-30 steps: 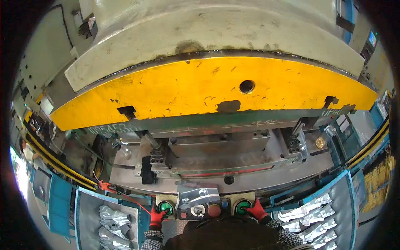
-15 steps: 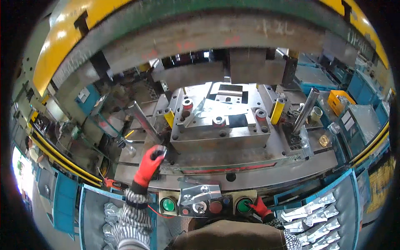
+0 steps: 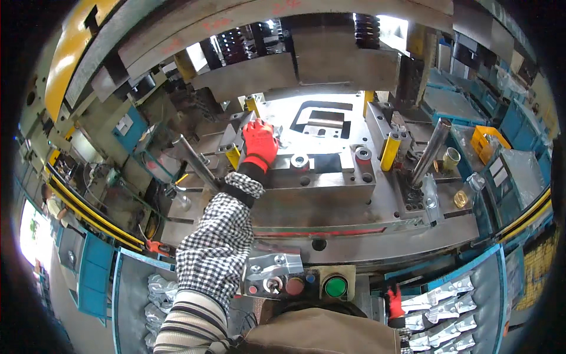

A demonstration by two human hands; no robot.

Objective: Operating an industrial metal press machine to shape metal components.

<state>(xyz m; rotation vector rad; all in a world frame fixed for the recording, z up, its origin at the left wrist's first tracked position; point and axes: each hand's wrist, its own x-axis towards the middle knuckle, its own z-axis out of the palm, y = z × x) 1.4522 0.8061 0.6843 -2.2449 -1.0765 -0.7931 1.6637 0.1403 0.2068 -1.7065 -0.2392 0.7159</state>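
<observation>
My left hand (image 3: pixel 260 143), in a red glove, reaches over the left end of the lower die block (image 3: pixel 306 199). Its fingers are bent downward, and whatever they grip is hidden under the glove. A shiny bit of metal (image 3: pixel 286 140) shows just right of the fingers; I cannot tell whether the hand touches it. My right hand (image 3: pixel 395 302), also red-gloved, is low at the right, beside the blue bin (image 3: pixel 502 283) of stamped metal parts (image 3: pixel 448 292). Its fingers point up, apart, with nothing seen in them. The green button (image 3: pixel 336 287) is left of that hand, untouched.
The upper press block (image 3: pixel 354 74) hangs above the die. Steel guide posts (image 3: pixel 433 150) and yellow posts (image 3: pixel 390 151) stand around it. A bent metal part (image 3: pixel 274 265) lies on the control box. Another blue bin (image 3: pixel 118 283) with parts stands at left.
My left hand has moved from in front of the die up onto its left end. My right hand has left the green button and moved right. The bright sheet piece across the die no longer shows there.
</observation>
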